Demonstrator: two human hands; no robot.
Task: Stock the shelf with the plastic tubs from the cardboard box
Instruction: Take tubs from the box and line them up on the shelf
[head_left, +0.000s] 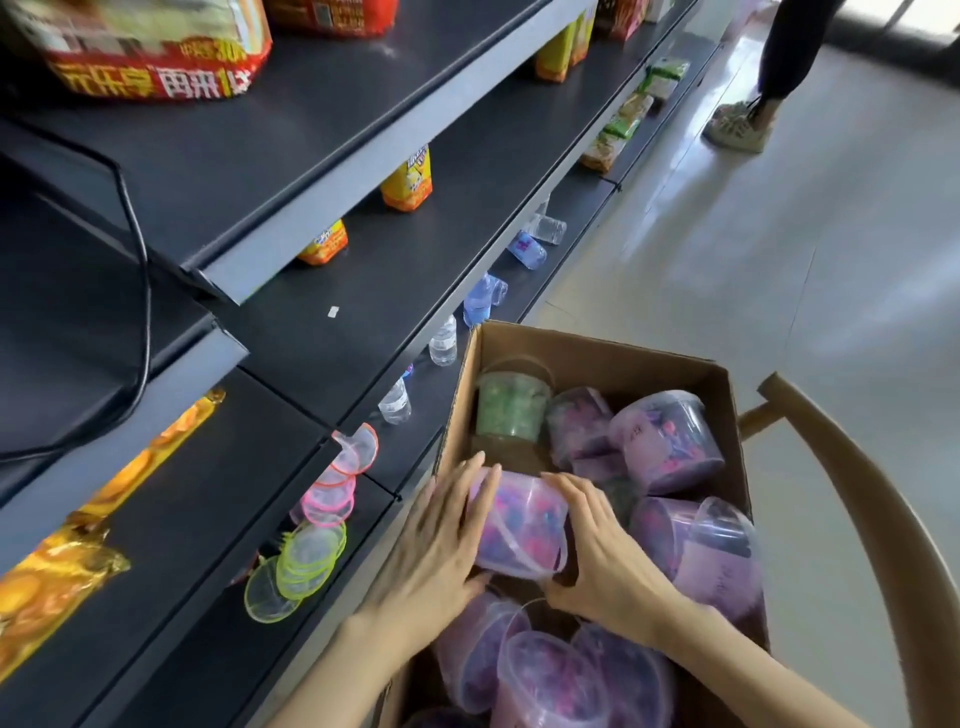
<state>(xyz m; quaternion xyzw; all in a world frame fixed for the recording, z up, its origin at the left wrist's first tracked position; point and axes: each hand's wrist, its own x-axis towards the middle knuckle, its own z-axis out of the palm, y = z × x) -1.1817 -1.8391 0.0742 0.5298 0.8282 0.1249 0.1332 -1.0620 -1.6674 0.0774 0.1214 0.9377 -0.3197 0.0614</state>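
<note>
An open cardboard box (597, 345) stands at the lower right, beside the dark shelf (332, 358). It holds several clear plastic tubs of purple and pink pieces, and one green-filled tub (511, 402) at its far end. A purple tub (519, 530) lies on its side in the middle of the box. My left hand (441, 540) presses against its left side with fingers fairly straight. My right hand (597, 551) cups its right side, with the thumb curled under its near end.
The shelf tiers run diagonally on the left, with yellow juice cartons (408, 179), small water bottles (444, 343) and pink and green round lids (311, 551). A curved wooden chair back (852, 499) wraps behind the box. A person's shoe (737, 127) stands far down the aisle.
</note>
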